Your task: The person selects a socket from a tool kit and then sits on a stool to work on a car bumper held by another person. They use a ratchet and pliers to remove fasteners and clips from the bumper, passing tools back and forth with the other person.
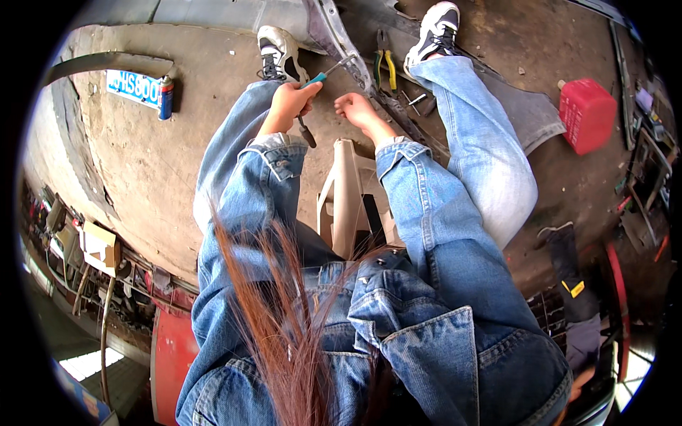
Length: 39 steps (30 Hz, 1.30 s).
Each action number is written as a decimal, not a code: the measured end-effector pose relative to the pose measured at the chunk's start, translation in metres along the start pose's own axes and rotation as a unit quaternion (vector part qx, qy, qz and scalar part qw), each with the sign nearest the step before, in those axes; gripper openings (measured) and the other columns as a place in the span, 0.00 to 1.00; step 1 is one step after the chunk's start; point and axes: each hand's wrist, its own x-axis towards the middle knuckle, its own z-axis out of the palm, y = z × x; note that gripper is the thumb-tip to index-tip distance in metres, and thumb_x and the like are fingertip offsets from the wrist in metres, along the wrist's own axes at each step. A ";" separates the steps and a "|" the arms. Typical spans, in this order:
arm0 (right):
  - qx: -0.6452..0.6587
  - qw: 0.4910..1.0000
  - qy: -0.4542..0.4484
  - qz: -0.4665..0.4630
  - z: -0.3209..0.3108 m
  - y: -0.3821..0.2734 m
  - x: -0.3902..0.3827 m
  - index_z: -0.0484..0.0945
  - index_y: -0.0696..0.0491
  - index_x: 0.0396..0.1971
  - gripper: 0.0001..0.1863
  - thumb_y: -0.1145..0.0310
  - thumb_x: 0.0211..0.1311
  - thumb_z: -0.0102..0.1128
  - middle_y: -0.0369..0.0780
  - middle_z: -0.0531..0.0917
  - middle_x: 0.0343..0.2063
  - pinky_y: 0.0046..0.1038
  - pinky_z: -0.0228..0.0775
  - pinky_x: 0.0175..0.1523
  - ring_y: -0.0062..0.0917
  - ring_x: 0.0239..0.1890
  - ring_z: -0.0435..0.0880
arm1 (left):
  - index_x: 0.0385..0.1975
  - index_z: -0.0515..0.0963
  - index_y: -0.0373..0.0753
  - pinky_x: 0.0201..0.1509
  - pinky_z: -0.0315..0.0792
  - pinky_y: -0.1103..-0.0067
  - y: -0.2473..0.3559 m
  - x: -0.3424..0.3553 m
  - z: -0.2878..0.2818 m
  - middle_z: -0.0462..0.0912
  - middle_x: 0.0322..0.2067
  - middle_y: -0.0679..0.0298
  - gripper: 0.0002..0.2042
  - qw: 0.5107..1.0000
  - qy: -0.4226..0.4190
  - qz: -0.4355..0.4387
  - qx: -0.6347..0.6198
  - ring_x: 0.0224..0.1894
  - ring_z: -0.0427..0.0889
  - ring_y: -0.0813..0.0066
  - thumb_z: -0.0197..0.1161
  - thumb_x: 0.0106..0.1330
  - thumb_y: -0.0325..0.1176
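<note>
From the head view, your left hand [290, 101] is closed around a slim teal-handled metal screwdriver [323, 75], far centre, tip at the grey metal panel edge [348, 53]; it looks light, stiff; grip the handle; your right hand [355, 108] hangs loosely curled, empty, just beside.

Left hand [291, 99] grips a teal-handled screwdriver [323, 75]; right hand [355, 108] rests open beside it.

My left hand [290, 101] holds a screwdriver [328, 71] with a glossy teal plastic handle and a dull metal shaft. My jacket sleeves [273, 177] are faded denim cloth. The stool [348, 192] is smooth beige plastic; the floor [142, 163] is rough, dusty concrete.
</note>
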 end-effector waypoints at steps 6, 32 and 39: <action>-0.117 0.987 -0.034 0.100 -0.015 0.016 0.002 0.76 0.61 0.32 0.13 0.65 0.60 0.54 0.44 0.83 0.28 0.27 0.76 0.31 0.27 0.27 0.84 | 0.27 0.73 0.31 0.23 0.65 0.83 -0.021 0.011 -0.012 0.75 0.19 0.64 0.09 0.988 -0.045 0.070 -0.129 0.19 0.72 0.78 0.62 0.57 0.31; -0.345 0.906 0.232 0.079 -0.086 -0.024 0.070 0.74 0.57 0.47 0.31 0.53 0.45 0.69 0.49 0.63 0.56 0.38 0.71 0.51 0.43 0.49 0.76 | 0.30 0.73 0.36 0.15 0.49 0.87 -0.002 -0.004 0.005 0.65 0.15 0.75 0.11 0.964 0.152 0.000 -0.218 0.13 0.58 0.89 0.68 0.54 0.32; -0.322 0.902 0.287 0.019 -0.079 -0.037 0.071 0.78 0.56 0.35 0.16 0.66 0.44 0.67 0.46 0.68 0.46 0.38 0.75 0.42 0.42 0.38 0.80 | 0.26 0.72 0.38 0.15 0.49 0.87 0.003 -0.004 0.006 0.64 0.14 0.75 0.09 0.967 0.146 -0.010 -0.210 0.12 0.56 0.88 0.67 0.55 0.32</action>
